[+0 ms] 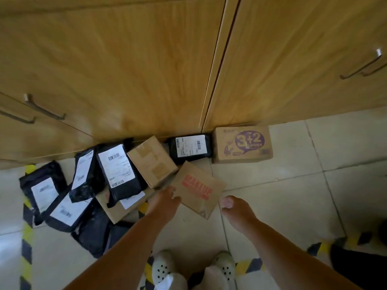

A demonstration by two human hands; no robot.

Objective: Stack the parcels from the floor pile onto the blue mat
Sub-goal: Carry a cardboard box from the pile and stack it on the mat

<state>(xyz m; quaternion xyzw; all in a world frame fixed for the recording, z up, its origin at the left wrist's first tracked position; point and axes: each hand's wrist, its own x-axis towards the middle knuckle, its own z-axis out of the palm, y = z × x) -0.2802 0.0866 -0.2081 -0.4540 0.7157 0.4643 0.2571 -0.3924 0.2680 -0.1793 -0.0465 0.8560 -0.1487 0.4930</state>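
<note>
A pile of parcels lies on the tiled floor against wooden cabinets. A flat brown box with red lettering [198,188] sits in front of me. My left hand [165,200] touches its left edge with fingers apart. My right hand [235,208] hovers just right of its near corner, fingers loosely curled, holding nothing. Behind are a plain brown box [151,161], a black mailer with a white label [190,148] and a brown box with a purple "3+2" print [243,144]. Several black mailers [119,170] overlap at the left. No blue mat is in view.
Wooden cabinet doors [125,70] with metal handles rise directly behind the pile. Yellow-and-black tape [27,233] marks the floor at the left and near my white shoes [163,266]. A dark object [360,266] sits at the lower right.
</note>
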